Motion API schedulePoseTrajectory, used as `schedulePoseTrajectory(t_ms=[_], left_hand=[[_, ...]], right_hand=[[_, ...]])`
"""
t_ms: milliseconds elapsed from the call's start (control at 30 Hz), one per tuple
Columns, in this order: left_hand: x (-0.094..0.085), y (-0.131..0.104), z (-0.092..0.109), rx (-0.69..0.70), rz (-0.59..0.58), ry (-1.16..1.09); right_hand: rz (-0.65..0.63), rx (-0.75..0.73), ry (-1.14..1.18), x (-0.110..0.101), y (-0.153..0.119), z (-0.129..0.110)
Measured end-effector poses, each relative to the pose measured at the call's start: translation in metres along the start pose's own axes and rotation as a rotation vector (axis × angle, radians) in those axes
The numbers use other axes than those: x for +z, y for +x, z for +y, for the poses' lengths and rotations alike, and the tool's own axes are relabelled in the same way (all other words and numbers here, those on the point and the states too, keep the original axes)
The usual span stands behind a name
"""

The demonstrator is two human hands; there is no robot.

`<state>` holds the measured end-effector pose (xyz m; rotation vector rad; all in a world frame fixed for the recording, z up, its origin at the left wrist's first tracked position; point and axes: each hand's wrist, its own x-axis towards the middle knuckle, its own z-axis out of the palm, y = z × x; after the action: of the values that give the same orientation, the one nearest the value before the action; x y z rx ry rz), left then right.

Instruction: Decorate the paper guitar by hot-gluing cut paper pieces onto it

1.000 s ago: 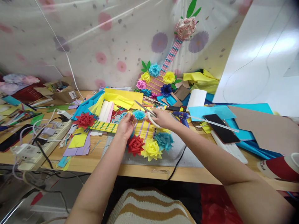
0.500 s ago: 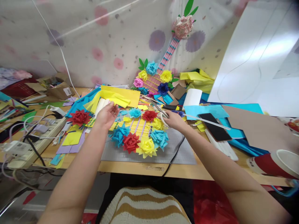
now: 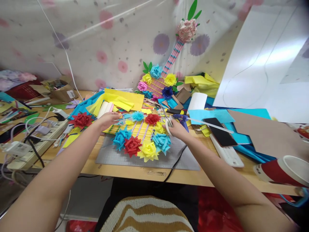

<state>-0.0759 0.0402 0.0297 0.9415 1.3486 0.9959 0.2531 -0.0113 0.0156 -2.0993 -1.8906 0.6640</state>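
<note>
My left hand (image 3: 109, 119) reaches over the neck of a yellow paper guitar (image 3: 143, 131); its fingers are pressed together, with a tiny yellow spot at the tips that I cannot make out. Scissors (image 3: 168, 126) with whitish handles are in my right hand (image 3: 178, 129), at the guitar's right end, blades pointing away from me. Paper flowers cover the guitar body, among them a red flower (image 3: 132, 146), a yellow flower (image 3: 148, 150) and a blue flower (image 3: 161, 142). The guitar lies on a grey cutting mat (image 3: 183, 162). Beside my right hand is a blue glue gun (image 3: 182, 120).
A pink flowered guitar (image 3: 173, 58) leans against the back curtain. On the right lie a phone (image 3: 220, 132), cardboard (image 3: 260, 132) and a red-and-white paper cup (image 3: 277, 170). A power strip (image 3: 45, 141) with cables stands left. Yellow paper (image 3: 132, 98) lies behind the guitar.
My left hand has lowered and its fingers have come together. The scissors stay in my right hand, which has shifted slightly. The glue gun shows more, and the view has moved a little.
</note>
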Motion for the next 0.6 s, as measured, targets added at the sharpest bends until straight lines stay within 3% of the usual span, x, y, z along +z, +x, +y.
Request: schedulePoseTrajectory(t_ms=[133,400,600], left_hand=[[0.0,0.002,0.002,0.053,-0.161,0.025],[-0.004,0.008,-0.008,0.139,-0.096,-0.095],[-0.014,-0.004,0.004,0.164,0.012,-0.137]], right_hand=[[0.03,-0.021,-0.01,0.003,0.001,-0.004],[0.04,-0.012,0.048,-0.001,0.012,0.006],[0.12,-0.024,-0.075,-0.012,0.01,0.007]])
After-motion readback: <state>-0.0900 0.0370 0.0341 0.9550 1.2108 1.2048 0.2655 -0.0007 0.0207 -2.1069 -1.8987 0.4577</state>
